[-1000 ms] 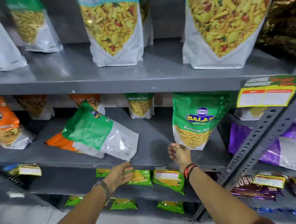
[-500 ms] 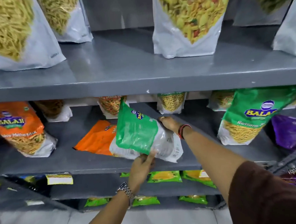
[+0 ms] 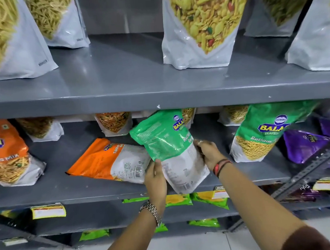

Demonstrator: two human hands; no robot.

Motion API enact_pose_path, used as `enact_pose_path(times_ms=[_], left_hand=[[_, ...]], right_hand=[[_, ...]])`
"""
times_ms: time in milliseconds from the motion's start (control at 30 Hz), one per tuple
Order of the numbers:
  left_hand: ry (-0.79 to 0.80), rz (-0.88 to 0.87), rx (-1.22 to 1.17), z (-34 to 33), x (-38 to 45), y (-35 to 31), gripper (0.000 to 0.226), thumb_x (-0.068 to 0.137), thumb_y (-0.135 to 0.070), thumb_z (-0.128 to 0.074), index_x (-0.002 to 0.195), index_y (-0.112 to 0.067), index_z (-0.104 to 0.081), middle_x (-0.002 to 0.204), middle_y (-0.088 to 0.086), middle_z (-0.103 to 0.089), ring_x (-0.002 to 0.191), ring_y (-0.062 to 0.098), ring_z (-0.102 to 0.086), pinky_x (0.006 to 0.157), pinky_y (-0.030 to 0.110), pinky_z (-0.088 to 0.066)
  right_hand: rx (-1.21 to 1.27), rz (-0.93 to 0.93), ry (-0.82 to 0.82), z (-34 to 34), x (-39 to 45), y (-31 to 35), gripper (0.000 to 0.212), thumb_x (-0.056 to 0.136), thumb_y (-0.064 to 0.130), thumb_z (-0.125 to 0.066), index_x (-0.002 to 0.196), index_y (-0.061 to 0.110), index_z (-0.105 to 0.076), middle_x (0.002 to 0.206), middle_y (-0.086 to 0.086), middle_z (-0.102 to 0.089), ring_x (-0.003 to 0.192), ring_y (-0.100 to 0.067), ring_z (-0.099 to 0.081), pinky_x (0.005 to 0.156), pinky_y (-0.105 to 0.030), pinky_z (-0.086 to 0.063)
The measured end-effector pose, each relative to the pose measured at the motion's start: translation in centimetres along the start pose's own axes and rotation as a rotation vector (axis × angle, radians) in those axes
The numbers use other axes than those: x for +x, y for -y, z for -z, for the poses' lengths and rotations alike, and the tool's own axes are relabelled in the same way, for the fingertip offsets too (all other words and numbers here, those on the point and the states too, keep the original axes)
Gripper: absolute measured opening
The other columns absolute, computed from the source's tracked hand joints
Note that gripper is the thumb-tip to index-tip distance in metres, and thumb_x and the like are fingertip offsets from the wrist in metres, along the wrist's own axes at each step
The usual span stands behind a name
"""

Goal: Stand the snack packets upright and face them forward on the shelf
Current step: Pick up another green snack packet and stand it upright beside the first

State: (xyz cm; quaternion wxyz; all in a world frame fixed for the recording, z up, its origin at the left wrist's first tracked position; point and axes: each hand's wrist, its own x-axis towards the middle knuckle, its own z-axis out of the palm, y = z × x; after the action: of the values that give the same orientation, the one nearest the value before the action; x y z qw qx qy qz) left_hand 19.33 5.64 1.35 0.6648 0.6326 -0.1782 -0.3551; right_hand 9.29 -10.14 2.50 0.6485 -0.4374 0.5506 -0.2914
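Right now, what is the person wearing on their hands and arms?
The left hand has a silver metal link watch at its wrist. The right hand has a ring on one finger, red and black bands at the wrist, and a dark brown sleeve higher up.

**Green packet comes up off the orange one**

The green packet [image 3: 168,144], which lay tilted across the orange packet [image 3: 106,161] a second ago, is now lifted nearly upright. The left hand [image 3: 156,178] has moved from the shelf edge to its lower left side; the right hand [image 3: 208,153] now grips its right edge.
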Motion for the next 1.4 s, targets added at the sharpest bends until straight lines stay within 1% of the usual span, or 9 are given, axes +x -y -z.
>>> enact_pose_path(times_ms=[133,267,500,700,833,900,1033,1233,1400], left_hand=[[-0.061,-0.083,0.012,-1.5,1.2,-1.5,0.022,0.094,-0.027,-0.049,0.101,-0.023,-0.069,0.092,-0.023,-0.069,0.094,0.003,-0.062,0.084,0.025,-0.047],[-0.025,-0.019,0.019,-2.4,3.6,-2.3,0.038,0.094,-0.026,-0.048,0.125,-0.006,-0.055,0.135,0.011,-0.055,0.126,0.025,-0.05,0.109,0.046,-0.038],[0.183,-0.046,0.092,-2.8,5.7,-2.4,0.033,0.097,-0.02,-0.041,0.124,-0.007,-0.054,0.132,0.022,-0.056,0.114,0.019,-0.055,0.101,0.032,-0.042],[0.216,0.029,0.284,-2.2,4.0,0.2,0.046,0.096,-0.032,-0.041,0.139,-0.017,-0.04,0.148,0.003,-0.04,0.134,0.019,-0.042,0.114,0.044,-0.031],[0.428,0.248,0.382,-2.8,1.1,1.7,0.06,0.092,-0.047,-0.04,0.146,-0.027,-0.024,0.122,-0.01,-0.051,0.108,0.012,-0.05,0.098,0.032,-0.038],[0.447,0.271,0.372,-3.6,0.9,1.9,0.058,0.093,-0.046,-0.037,0.145,-0.024,-0.025,0.111,-0.015,-0.053,0.095,0.007,-0.052,0.087,0.03,-0.044],[0.273,0.271,0.356,-6.1,3.2,1.5,0.057,0.096,-0.044,-0.026,0.147,-0.018,-0.025,0.152,0.004,-0.035,0.137,0.024,-0.037,0.114,0.043,-0.031],[0.212,0.344,0.154,-8.8,6.6,-0.1,0.052,0.096,-0.043,-0.03,0.114,-0.005,-0.061,0.126,0.019,-0.061,0.116,0.03,-0.057,0.1,0.037,-0.043],[0.128,0.21,0.153,-8.1,5.6,0.4,0.043,0.097,-0.039,-0.031,0.114,-0.01,-0.058,0.123,0.016,-0.06,0.118,0.029,-0.055,0.093,0.029,-0.039]], right_hand=[[0.178,0.042,-0.07,2.1,-1.0,-0.8,0.015,0.089,0.012,-0.055,0.097,0.008,-0.067,0.093,-0.006,-0.064,0.081,-0.018,-0.058,0.072,-0.03,-0.049],[0.238,0.168,-0.021,3.4,-1.6,-0.3,0.02,0.092,0.008,-0.048,0.082,0.011,-0.064,0.081,-0.003,-0.06,0.07,-0.012,-0.052,0.061,-0.02,-0.043],[0.253,0.233,0.005,5.2,-0.7,-1.9,0.02,0.095,0.007,-0.044,0.091,0.008,-0.063,0.076,0.001,-0.062,0.067,-0.01,-0.051,0.059,-0.018,-0.041],[0.21,0.154,0.023,6.2,-0.6,-2.3,0.031,0.096,0.013,-0.04,0.101,0.0,-0.068,0.085,-0.034,-0.059,0.082,-0.021,-0.052,0.076,-0.029,-0.042],[0.046,0.145,0.016,6.6,-1.5,-2.6,0.038,0.096,0.032,-0.042,0.115,0.007,-0.063,0.125,-0.013,-0.062,0.114,-0.025,-0.059,0.106,-0.04,-0.041],[0.03,0.166,-0.002,6.8,-2.6,-3.1,0.03,0.096,0.032,-0.042,0.098,0.018,-0.068,0.115,-0.009,-0.065,0.095,-0.015,-0.066,0.091,-0.03,-0.05],[0.034,0.172,0.006,6.3,-5.3,-4.9,0.031,0.097,0.031,-0.038,0.085,0.023,-0.065,0.088,-0.001,-0.069,0.071,-0.01,-0.069,0.058,-0.013,-0.054],[-0.015,0.164,0.173,3.3,-6.7,-6.8,0.038,0.099,0.03,-0.032,0.111,0.007,-0.059,0.091,-0.001,-0.067,0.083,-0.014,-0.066,0.075,-0.018,-0.056],[-0.121,0.253,0.044,5.8,-6.8,-6.1,0.04,0.098,0.035,-0.033,0.087,0.016,-0.067,0.078,0.008,-0.067,0.077,-0.01,-0.064,0.067,-0.019,-0.053]])
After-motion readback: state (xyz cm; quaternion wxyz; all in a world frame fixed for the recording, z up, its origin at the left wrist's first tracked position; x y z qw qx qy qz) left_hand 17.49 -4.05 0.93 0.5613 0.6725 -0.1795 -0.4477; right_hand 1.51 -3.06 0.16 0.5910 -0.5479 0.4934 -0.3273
